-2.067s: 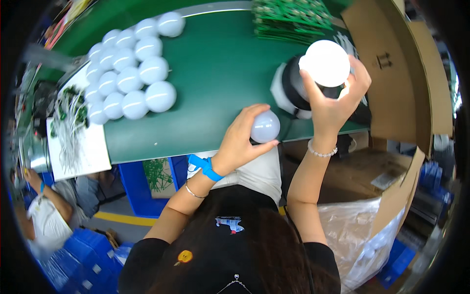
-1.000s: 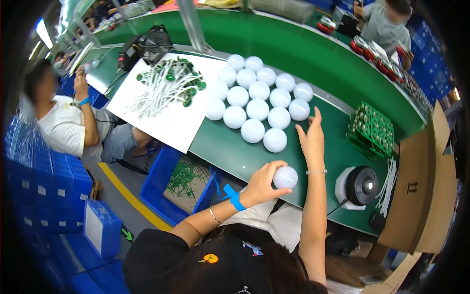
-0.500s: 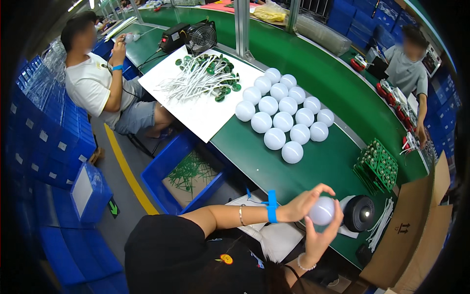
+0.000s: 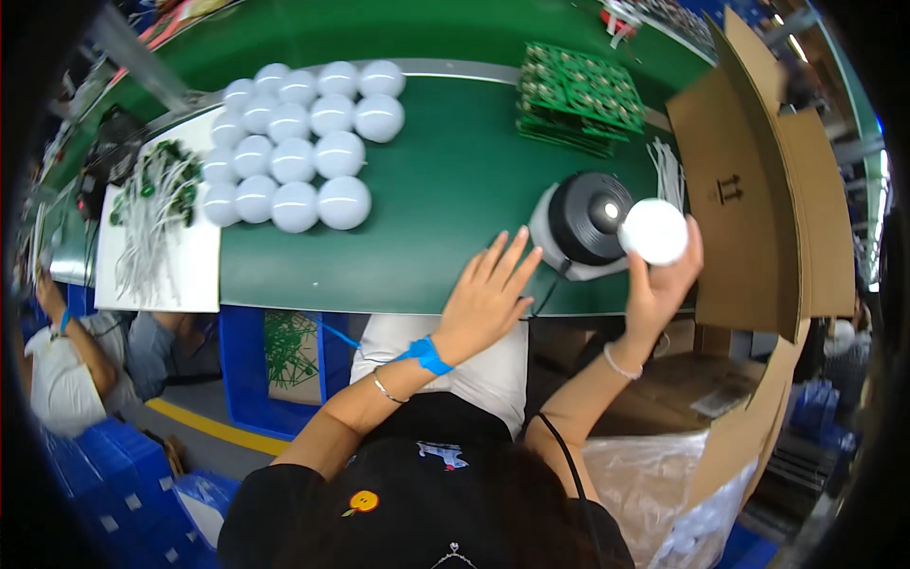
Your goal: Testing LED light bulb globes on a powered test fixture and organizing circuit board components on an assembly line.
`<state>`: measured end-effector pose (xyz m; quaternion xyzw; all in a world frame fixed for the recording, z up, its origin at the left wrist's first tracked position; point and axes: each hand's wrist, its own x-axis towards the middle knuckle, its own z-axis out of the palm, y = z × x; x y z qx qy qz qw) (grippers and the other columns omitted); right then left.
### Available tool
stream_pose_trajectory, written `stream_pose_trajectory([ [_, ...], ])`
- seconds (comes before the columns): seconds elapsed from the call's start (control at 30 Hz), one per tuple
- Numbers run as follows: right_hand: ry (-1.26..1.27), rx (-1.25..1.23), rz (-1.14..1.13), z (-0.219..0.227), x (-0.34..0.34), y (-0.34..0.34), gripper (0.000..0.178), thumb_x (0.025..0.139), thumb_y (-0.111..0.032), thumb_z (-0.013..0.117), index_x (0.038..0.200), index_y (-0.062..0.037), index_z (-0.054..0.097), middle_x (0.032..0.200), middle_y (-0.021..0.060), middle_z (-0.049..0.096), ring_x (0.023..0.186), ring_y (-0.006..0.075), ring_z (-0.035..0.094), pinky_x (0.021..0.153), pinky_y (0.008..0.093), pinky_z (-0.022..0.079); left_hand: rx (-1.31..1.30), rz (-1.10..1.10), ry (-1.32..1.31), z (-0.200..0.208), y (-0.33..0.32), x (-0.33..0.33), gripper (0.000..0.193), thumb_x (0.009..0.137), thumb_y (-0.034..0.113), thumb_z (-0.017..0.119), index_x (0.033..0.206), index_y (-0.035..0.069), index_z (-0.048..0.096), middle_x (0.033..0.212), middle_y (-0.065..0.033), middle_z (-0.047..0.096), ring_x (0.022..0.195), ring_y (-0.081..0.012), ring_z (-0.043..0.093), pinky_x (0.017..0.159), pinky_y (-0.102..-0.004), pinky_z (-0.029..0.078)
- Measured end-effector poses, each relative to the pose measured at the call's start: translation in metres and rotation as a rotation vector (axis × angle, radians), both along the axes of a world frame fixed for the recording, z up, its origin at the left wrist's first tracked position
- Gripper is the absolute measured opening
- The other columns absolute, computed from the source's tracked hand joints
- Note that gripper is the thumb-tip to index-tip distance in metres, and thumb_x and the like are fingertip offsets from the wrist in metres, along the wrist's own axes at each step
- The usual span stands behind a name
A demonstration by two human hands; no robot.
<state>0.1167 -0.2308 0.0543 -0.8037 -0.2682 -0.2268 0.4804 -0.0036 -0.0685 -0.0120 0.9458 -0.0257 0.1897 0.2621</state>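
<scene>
Held up by its side in my right hand is a white globe-shaped bulb cover, with thumb and fingers closed around it. It is close to the right side of a round black device on a pale base, which has a small bright light on top. My left hand lies near the front edge of the green table, palm down with fingers spread, holding nothing. Several more white globes stand in rows on the table to the left.
Stacked green circuit boards stand at the back, and white strips lie behind the device. An open cardboard box borders the right side. White wires with green discs lie on a white sheet at left. A blue bin sits below the table.
My view has swung right. The globe went from both hands to my right hand alone, now beside the black device. My left hand let go and came down on the table.
</scene>
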Motion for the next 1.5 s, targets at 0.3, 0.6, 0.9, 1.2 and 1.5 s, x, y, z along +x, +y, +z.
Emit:
stream_pose_trajectory([
  [0.3, 0.007, 0.064, 0.305, 0.004, 0.031, 0.032, 0.059, 0.068, 0.001, 0.071, 0.122, -0.0034, 0.047, 0.13, 0.0164, 0.042, 0.117, 0.0278, 0.046, 0.093, 0.0368, 0.043, 0.187, -0.037, 0.115, 0.005, -0.004, 0.007, 0.06, 0.081, 0.025, 0.059, 0.136, 0.013, 0.037, 0.143, -0.0073, 0.033, 0.128, -0.0293, 0.033, 0.102, -0.0464, 0.028],
  [0.6, 0.01, 0.062, 0.167, 0.007, 0.028, 0.013, 0.064, 0.064, -0.002, 0.075, 0.122, -0.0032, 0.048, 0.124, 0.013, 0.048, 0.106, 0.0229, 0.052, 0.083, 0.0324, 0.047, 0.21, -0.038, 0.148, 0.004, -0.005, 0.01, 0.058, 0.084, 0.026, 0.055, 0.138, 0.016, 0.035, 0.144, -0.0048, 0.032, 0.127, -0.028, 0.035, 0.101, -0.0474, 0.029],
  [0.9, -0.292, -0.13, 0.089, 0.007, 0.032, 0.024, 0.063, 0.057, -0.013, 0.082, 0.114, -0.01, 0.056, 0.11, 0.0108, 0.045, 0.102, 0.025, 0.046, 0.083, 0.0341, 0.042, 0.204, -0.035, 0.161, 0.003, -0.006, 0.01, 0.058, 0.084, 0.024, 0.056, 0.137, 0.016, 0.036, 0.143, -0.0048, 0.032, 0.126, -0.0281, 0.036, 0.1, -0.0476, 0.03],
  [1.2, -0.029, 0.119, 0.253, -0.003, 0.051, 0.035, 0.074, 0.066, -0.009, 0.079, 0.126, -0.0004, 0.037, 0.127, 0.0142, 0.045, 0.111, 0.0227, 0.05, 0.092, 0.0346, 0.045, 0.211, -0.046, 0.138, 0.004, -0.006, 0.011, 0.062, 0.081, 0.021, 0.058, 0.137, 0.01, 0.035, 0.143, -0.008, 0.033, 0.126, -0.0284, 0.037, 0.102, -0.0471, 0.027],
  [1.5, -0.195, -0.084, 0.044, 0.004, 0.028, 0.01, 0.071, 0.06, -0.006, 0.074, 0.125, -0.0022, 0.046, 0.121, 0.017, 0.045, 0.112, 0.0302, 0.044, 0.092, 0.0379, 0.039, 0.216, -0.039, 0.155, 0.004, -0.007, 0.012, 0.062, 0.081, 0.02, 0.059, 0.137, 0.01, 0.035, 0.144, -0.008, 0.031, 0.127, -0.0283, 0.036, 0.102, -0.0471, 0.026],
])
